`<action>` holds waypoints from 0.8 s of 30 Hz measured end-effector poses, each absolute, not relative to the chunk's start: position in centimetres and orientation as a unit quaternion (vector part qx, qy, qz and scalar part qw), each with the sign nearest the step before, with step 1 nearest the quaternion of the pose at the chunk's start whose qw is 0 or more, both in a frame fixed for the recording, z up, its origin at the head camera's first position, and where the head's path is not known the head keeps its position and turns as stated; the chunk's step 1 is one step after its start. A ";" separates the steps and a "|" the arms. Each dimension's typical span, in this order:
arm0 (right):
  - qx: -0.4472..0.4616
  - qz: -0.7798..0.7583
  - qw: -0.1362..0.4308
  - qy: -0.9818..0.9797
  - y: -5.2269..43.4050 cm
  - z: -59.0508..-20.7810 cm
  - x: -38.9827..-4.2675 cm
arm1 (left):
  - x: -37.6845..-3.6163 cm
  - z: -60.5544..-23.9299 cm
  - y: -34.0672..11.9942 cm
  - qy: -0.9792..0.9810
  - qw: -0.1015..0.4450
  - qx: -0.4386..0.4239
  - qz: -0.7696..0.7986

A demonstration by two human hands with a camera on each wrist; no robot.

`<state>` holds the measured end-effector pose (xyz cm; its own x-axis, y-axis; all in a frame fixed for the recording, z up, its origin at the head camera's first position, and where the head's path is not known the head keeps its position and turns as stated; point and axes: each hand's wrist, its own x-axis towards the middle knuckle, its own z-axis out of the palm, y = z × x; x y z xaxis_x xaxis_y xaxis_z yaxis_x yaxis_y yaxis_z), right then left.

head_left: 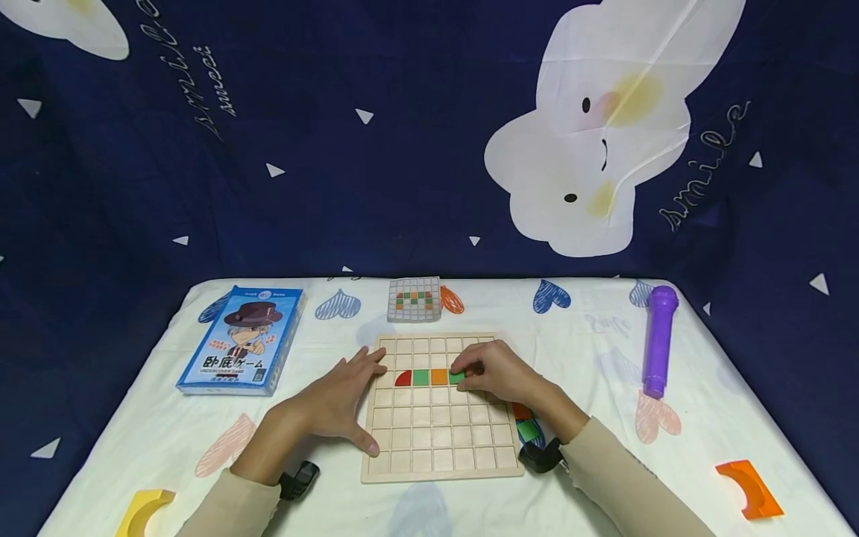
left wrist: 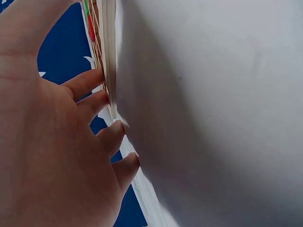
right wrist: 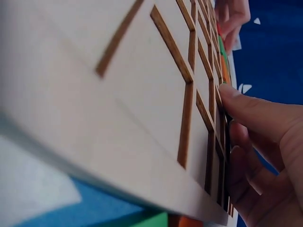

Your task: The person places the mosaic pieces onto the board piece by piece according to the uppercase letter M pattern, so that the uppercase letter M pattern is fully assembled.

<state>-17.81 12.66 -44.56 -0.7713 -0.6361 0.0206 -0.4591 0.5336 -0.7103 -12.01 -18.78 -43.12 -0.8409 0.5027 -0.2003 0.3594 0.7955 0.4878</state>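
Note:
A wooden grid board (head_left: 439,425) lies in the middle of the table. One row of it holds a red quarter-circle tile (head_left: 403,379), a green tile (head_left: 420,377), an orange tile (head_left: 438,377) and a second green tile (head_left: 457,378). My right hand (head_left: 478,371) curls over that second green tile and pinches it with its fingertips (right wrist: 236,99) against the board (right wrist: 142,94). My left hand (head_left: 352,399) lies flat with spread fingers (left wrist: 90,82) against the board's left edge (left wrist: 108,52) and holds nothing.
A blue game box (head_left: 241,339) lies at the left, and a small pattern card (head_left: 414,299) behind the board. A purple cylinder (head_left: 658,339) lies at the right. Loose orange and green tiles (head_left: 526,423) sit under my right wrist. An orange curved block (head_left: 751,488) and a yellow one (head_left: 144,511) lie near the front corners.

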 end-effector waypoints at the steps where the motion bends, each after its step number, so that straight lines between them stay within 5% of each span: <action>1: -0.315 -0.365 0.121 0.868 12.6 -44.6 -17.8 | -12.0 -43.1 -18.8 0.933 0.162 0.231 0.222; 24: -0.308 -0.374 0.125 0.866 12.4 -44.6 -18.0 | -12.1 -43.2 -18.9 0.934 0.160 0.232 0.218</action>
